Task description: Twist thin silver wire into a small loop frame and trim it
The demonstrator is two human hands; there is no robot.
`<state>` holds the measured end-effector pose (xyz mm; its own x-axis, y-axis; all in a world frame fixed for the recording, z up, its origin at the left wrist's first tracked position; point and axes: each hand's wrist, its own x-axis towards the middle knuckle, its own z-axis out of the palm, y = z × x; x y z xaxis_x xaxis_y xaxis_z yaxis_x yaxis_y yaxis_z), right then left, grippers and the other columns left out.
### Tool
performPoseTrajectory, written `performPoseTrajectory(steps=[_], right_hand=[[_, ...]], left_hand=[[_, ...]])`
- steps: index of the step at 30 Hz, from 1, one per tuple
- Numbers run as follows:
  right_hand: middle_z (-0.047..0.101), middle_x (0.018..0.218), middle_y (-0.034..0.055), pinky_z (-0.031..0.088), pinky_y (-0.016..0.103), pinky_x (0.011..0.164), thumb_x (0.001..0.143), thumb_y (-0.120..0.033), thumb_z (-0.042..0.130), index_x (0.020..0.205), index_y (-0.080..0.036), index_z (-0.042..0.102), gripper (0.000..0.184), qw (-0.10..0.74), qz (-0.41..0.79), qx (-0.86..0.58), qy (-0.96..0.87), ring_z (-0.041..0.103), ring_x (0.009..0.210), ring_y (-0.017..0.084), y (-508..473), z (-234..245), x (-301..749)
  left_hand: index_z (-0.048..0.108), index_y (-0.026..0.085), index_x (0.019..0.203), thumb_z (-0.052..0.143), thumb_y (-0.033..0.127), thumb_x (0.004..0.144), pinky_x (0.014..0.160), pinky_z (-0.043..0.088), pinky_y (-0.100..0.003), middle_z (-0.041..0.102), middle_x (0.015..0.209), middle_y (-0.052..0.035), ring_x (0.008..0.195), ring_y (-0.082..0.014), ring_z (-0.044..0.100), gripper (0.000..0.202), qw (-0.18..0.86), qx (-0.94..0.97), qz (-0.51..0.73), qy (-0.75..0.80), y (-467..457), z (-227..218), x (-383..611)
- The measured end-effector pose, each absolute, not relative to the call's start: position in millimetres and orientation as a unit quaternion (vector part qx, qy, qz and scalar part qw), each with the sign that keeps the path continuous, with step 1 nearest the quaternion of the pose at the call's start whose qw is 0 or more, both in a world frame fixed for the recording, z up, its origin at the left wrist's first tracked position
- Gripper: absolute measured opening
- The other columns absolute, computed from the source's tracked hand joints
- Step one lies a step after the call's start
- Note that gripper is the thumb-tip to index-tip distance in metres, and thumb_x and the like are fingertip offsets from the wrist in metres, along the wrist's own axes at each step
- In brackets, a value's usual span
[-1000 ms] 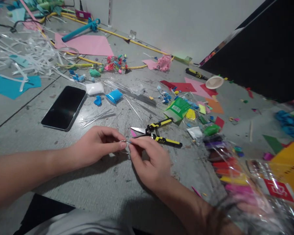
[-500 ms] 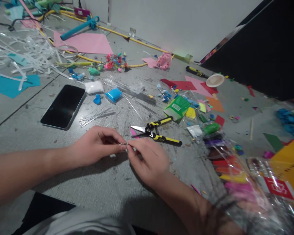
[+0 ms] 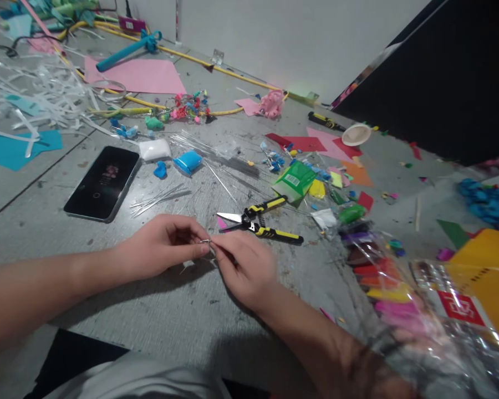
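My left hand [image 3: 162, 246] and my right hand [image 3: 243, 266] meet fingertip to fingertip over the grey floor, both pinched on a small piece of thin silver wire [image 3: 208, 242] between them. Just beyond my right hand lie yellow-and-black snips [image 3: 260, 219], blades pointing left, with a pink paper scrap under them. A loose bundle of straight wires [image 3: 158, 199] lies past my left hand.
A black phone [image 3: 102, 183] with its screen lit lies at the left. White and blue clay blocks [image 3: 172, 156], a green packet [image 3: 296, 180], coloured paper scraps and a clear bag of coloured clay sticks [image 3: 395, 288] crowd the middle and right. Shredded white paper [image 3: 37, 94] covers the far left.
The phone screen, dark before, now shows a lit display. My hands stay pinched together on the wire, with only small finger shifts; the view has drifted slightly.
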<state>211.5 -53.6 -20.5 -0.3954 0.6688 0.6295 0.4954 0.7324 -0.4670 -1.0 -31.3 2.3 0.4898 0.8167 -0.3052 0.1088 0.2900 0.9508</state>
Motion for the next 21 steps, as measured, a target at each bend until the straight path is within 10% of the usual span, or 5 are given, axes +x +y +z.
performPoseTrajectory(steps=[21], right_hand=[[0.080, 0.088, 0.0022, 0.059, 0.028, 0.073, 0.097, -0.016, 0.068, 0.102, -0.022, 0.067, 0.008, 0.435, 0.135, -0.356, -0.816, 0.075, 0.078, 0.017, -55.2, -21.8, 209.7]], left_hand=[[0.072, 0.014, 0.082, 0.078, 0.030, 0.085, 0.059, 0.044, -0.020, 0.068, 0.074, -0.0015, 0.066, -0.0094, 0.057, 0.018, 0.697, 0.527, 0.252, 0.416, -27.4, 9.1, -4.7]])
